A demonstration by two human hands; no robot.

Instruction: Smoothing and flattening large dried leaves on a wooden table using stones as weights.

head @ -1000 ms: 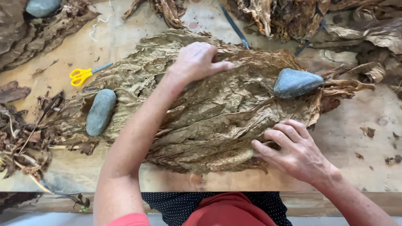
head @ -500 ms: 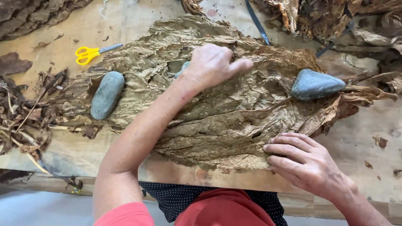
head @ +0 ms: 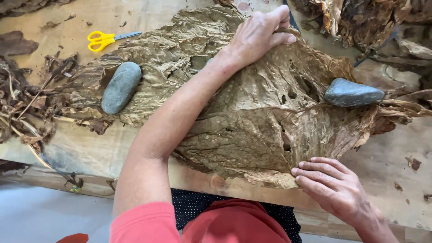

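Leaf-sorting workshop: dried leaves, worn wooden bench, scissors.

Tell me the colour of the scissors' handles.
Yellow; the scissors show best in the head view.

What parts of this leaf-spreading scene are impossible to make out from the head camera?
- The far edge of the big dried leaf: the left hand covers it.
- A grey rounded thing beside the left forearm: mostly hidden by the arm.
- The dark strip beyond the left hand: cut off by the top edge.
- The leaf pile at top right: cut off by the frame.
- The leaf's near edge under the right hand fingers.
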